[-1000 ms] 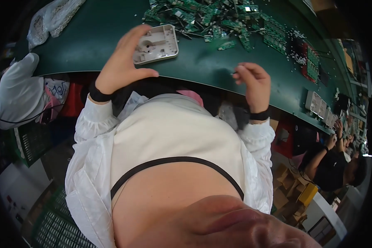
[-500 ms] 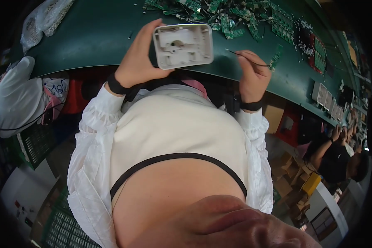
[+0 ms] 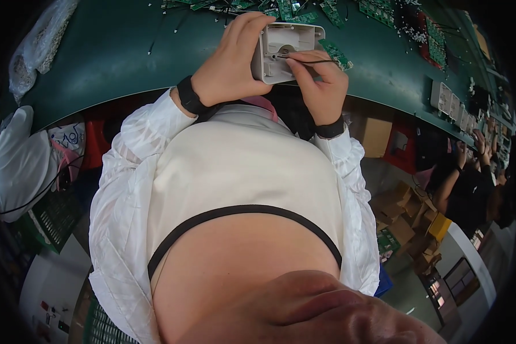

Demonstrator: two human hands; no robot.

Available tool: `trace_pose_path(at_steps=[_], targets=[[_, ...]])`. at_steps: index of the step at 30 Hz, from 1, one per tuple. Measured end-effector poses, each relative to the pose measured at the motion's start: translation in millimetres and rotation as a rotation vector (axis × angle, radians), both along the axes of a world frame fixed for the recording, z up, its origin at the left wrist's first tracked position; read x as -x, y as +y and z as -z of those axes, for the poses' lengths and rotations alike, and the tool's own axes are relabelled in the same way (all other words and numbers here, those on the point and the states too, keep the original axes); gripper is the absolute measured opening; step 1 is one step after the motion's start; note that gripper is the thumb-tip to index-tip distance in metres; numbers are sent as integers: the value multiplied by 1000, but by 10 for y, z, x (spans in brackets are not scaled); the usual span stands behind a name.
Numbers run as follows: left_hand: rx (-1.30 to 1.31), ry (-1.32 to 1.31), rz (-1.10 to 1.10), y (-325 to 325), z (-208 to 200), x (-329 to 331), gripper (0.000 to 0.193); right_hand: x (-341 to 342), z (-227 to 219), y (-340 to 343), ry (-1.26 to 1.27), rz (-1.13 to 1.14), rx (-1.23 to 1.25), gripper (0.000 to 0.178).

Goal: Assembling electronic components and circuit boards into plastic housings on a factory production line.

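My left hand (image 3: 230, 64) grips a white plastic housing (image 3: 269, 71) by its left side, its open inside facing up to me. Inside it are moulded ribs and a round feature near the middle. My right hand (image 3: 325, 86) pinches a thin black cable (image 3: 312, 61) over the housing, with the cable's tip at the round feature. Whether the tip has entered a hole, I cannot tell. From the cable's other end a small green circuit board (image 3: 336, 55) hangs beside the housing's right wall, above my right fingers.
Loose green circuit boards with cables (image 3: 292, 11) lie along the far side of the green table (image 3: 126, 57). A clear plastic bag (image 3: 37, 51) sits at far left. More white housings (image 3: 444, 98) stand at right, near another person (image 3: 467, 186).
My right hand has brought the cable and its board leftward to the housing, the cable tip now inside it. My left hand has moved the housing slightly right and tilted it.
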State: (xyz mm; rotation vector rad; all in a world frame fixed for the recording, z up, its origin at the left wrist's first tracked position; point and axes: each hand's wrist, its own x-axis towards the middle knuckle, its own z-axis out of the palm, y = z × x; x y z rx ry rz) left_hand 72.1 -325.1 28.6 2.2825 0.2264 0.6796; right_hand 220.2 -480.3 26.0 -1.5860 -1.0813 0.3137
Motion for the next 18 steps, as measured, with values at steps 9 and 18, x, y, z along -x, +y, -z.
trace_pose_path(at_steps=[9, 18], targets=[[99, -57, 7, -98, -1, -61, 101, 59, 65, 51, -176, 57, -17, 14], [-106, -524, 84, 46, 309, -230, 106, 85, 21, 85, -513, 157, 4, 12]])
